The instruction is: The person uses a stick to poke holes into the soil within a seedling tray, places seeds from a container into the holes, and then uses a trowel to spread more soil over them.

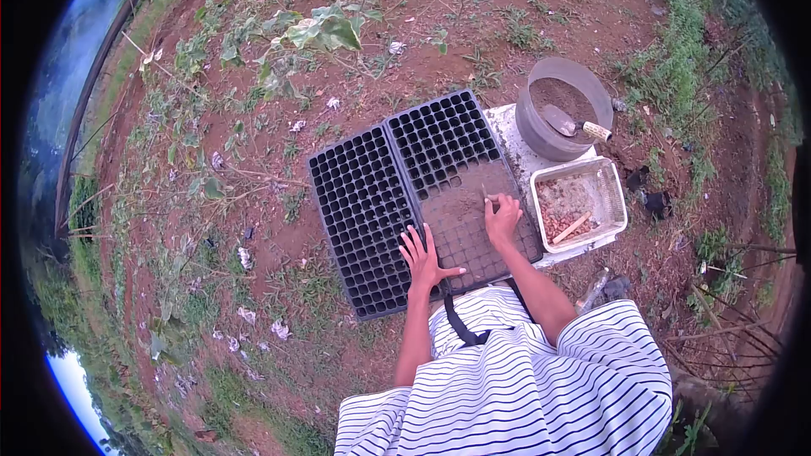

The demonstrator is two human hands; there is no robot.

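Note:
Two black seedling trays lie side by side in front of me. The left seedling tray (pixel 359 211) shows bare cells. In the right seedling tray (pixel 439 128) the far cells are bare, while soil (pixel 456 207) covers the middle and fills the near cells. My left hand (pixel 424 263) rests with fingers spread over the near part, where the trays meet. Over the soil at the right side, my right hand (pixel 503 218) is closed, fingers pinched around a small, thin thing I cannot make out clearly.
Right of the trays, a white board (pixel 509 131) carries a round translucent tub (pixel 541 131) of soil with a trowel (pixel 561 121) in it. Nearer stands a white plastic basket (pixel 621 194) with reddish bits and a pale stick (pixel 572 228). Leafy plants (pixel 325 29) grow beyond the trays.

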